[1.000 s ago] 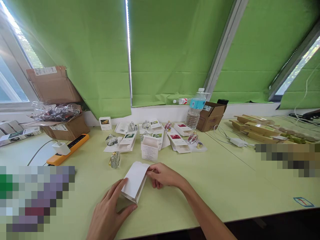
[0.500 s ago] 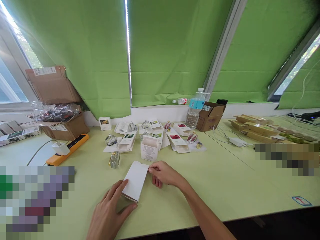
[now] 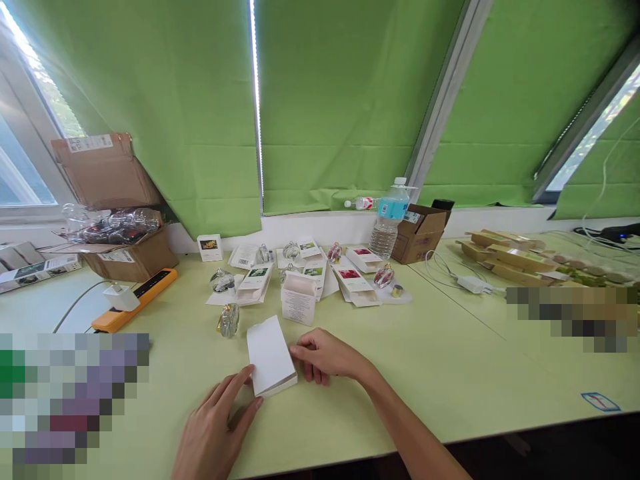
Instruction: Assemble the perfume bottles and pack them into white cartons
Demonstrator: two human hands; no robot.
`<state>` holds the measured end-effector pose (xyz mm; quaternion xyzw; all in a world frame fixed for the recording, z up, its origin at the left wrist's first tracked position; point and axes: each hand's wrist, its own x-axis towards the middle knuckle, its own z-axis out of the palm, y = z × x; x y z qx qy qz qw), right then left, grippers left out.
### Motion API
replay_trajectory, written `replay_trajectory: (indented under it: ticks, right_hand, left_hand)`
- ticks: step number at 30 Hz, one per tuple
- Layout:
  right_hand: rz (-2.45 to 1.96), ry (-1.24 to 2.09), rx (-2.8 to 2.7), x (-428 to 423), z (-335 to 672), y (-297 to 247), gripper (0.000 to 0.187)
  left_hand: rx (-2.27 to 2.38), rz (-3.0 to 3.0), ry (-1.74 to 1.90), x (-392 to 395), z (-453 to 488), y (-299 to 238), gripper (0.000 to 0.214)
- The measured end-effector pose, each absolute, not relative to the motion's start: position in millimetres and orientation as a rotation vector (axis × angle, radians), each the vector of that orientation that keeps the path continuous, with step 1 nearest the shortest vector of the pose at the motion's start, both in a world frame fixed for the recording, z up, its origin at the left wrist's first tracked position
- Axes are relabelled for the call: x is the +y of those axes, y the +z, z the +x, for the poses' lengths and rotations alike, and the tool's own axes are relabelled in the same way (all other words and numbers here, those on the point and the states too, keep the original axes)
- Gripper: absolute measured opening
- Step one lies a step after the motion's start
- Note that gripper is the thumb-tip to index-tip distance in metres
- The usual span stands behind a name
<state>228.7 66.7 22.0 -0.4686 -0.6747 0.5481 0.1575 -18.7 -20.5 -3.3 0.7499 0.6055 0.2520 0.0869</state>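
Note:
A plain white folded carton (image 3: 273, 357) lies at a slant on the table before me, its near end showing a thin gap. My left hand (image 3: 217, 417) is open at its left edge, index fingertip touching the side and thumb by the near left corner. My right hand (image 3: 325, 357) has curled fingers, with thumb and index closed at the carton's right edge. Behind it an opened printed box (image 3: 299, 299) stands upright with its top flaps up. A glass perfume bottle (image 3: 230, 321) with a gold-coloured part rests to the left.
Several glass bottles and flat printed boxes (image 3: 356, 279) spread across the back. A large water bottle (image 3: 387, 227) stands beside a brown box (image 3: 423, 233). At left lie an orange power strip (image 3: 145, 297) and an open cardboard box (image 3: 133, 257); a white charger (image 3: 473, 285) is at right.
The white carton has turned so that its far end points more to the left and its near end shows. My right hand moved slightly nearer; the left shifted a little left.

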Motion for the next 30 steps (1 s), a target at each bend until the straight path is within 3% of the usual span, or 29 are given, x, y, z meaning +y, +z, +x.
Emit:
replay_trajectory:
  ticks: [7, 15, 24, 30]
  right_hand:
    - [-1.42, 1.551, -1.869, 65, 223, 26, 0.058]
    - [-1.411, 1.484, -1.904, 63, 222, 21, 0.035]
    - [-1.433, 1.451, -1.914, 64, 220, 18, 0.033]
    - [-1.4, 1.469, -1.91, 66, 221, 16, 0.031]
  left_hand:
    - [1.761, 2.26, 0.781, -19, -18, -6, 0.039]
    - [1.801, 2.233, 0.74, -18, -19, -5, 0.038]
    - [1.826, 1.949, 0.833, -18, -12, 5, 0.049]
    - [1.555, 1.627, 0.892, -7, -14, 23, 0.053]
